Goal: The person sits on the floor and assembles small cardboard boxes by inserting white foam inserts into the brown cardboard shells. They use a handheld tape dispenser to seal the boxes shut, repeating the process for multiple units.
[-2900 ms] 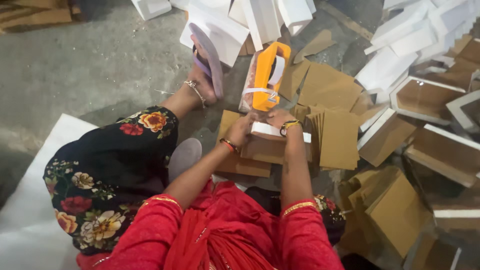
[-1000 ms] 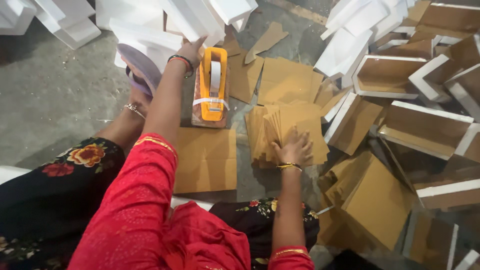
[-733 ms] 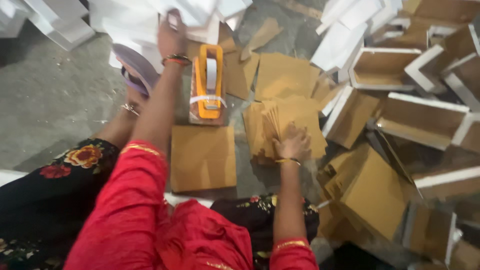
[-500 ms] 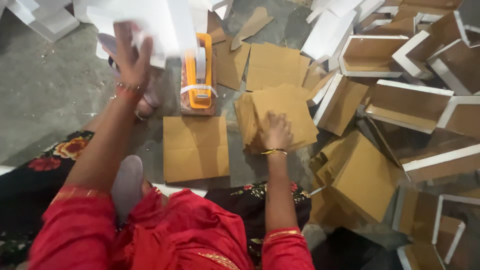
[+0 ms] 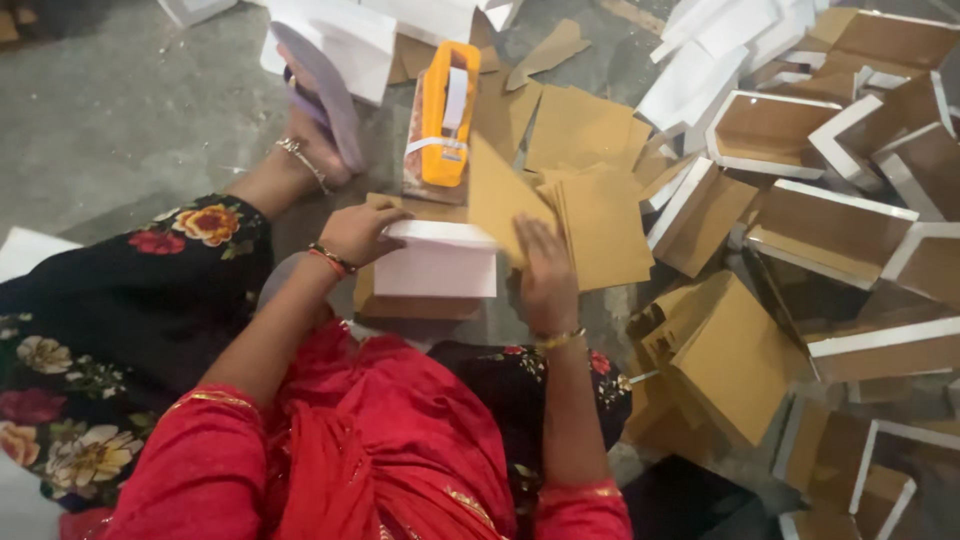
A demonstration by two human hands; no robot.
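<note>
The person sits on the grey concrete floor (image 5: 120,110), one leg stretched forward with a lilac sandal (image 5: 325,100) on the foot; both hands work low in front of the lap. The left hand (image 5: 362,232) holds the left end of a white box piece (image 5: 438,262), fingers curled over its top edge so the grip is clamped on it; the piece stands just above a flat brown card sheet (image 5: 405,305) lying on the floor. The right hand (image 5: 545,272) lies with fingers spread flat against a brown card panel (image 5: 500,200) that rises tilted beside the white piece's right end; its grip is apart, pressing rather than pinching. Just beyond the hands an orange tape dispenser (image 5: 447,112) stands on the floor; to its right a loose stack of brown card sheets (image 5: 600,215) fans out, touching the tilted panel. Farther right, a heap of finished brown trays with white rims (image 5: 830,215) piles up; white box parts (image 5: 345,35) lie at the top, behind the sandal.
</note>
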